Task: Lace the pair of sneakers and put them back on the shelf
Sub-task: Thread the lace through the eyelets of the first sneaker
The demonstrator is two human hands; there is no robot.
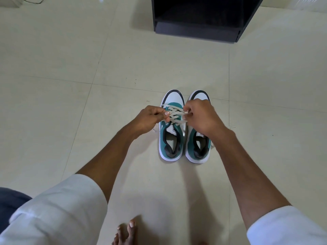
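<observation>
Two teal, white and black sneakers stand side by side on the tiled floor, toes pointing away from me. The left sneaker (171, 138) has a pale lace (174, 114) crossing its eyelets. My left hand (150, 117) pinches one end of that lace at the shoe's left side. My right hand (200, 115) pinches the other end at the shoe's right side and covers the front of the right sneaker (199, 147), so its lacing is hidden. The black shelf (198, 29) stands on the floor farther ahead, its bottom compartment dark.
Cream floor tiles (70, 68) spread all around. My bare toes (126, 230) show at the bottom edge. A thin cable (35, 1) lies at the top left corner.
</observation>
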